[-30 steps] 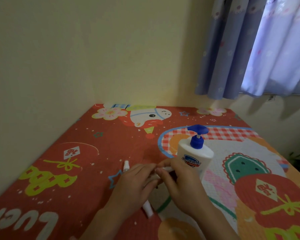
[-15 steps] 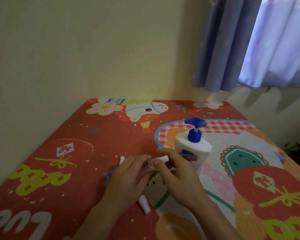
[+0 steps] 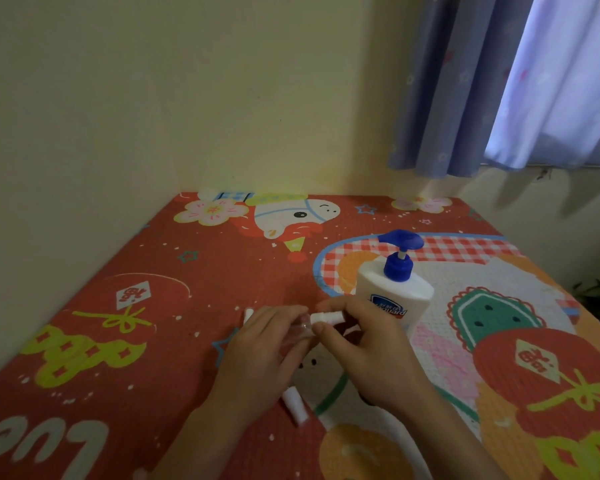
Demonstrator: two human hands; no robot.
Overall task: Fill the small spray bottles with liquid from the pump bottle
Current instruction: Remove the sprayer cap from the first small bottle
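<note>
Pale yellow walls meet in a corner behind a counter covered by a red cartoon-print cloth (image 3: 160,271), with blue-violet curtains (image 3: 499,84) hanging at about 1 o'clock. On the cloth, slightly right of centre, a white pump bottle (image 3: 392,292) with a blue pump head stands upright, its spout pointing toward 9 o'clock.

Just in front of it, the two hands meet over the cloth. The left hand (image 3: 267,351) is curled around the clear body of a small spray bottle (image 3: 303,329), which lies roughly sideways between the hands. The right hand (image 3: 371,351) pinches the white spray top (image 3: 324,317) at the bottle's neck between thumb and fingers; whether the top is seated or off the neck cannot be told.

A second small white-capped bottle (image 3: 293,407) lies on its side on the cloth at about 6 o'clock from the left hand, partly hidden by the wrist. Another small white piece (image 3: 248,314) peeks out at 11 o'clock from the left hand; what it is cannot be made out.
</note>
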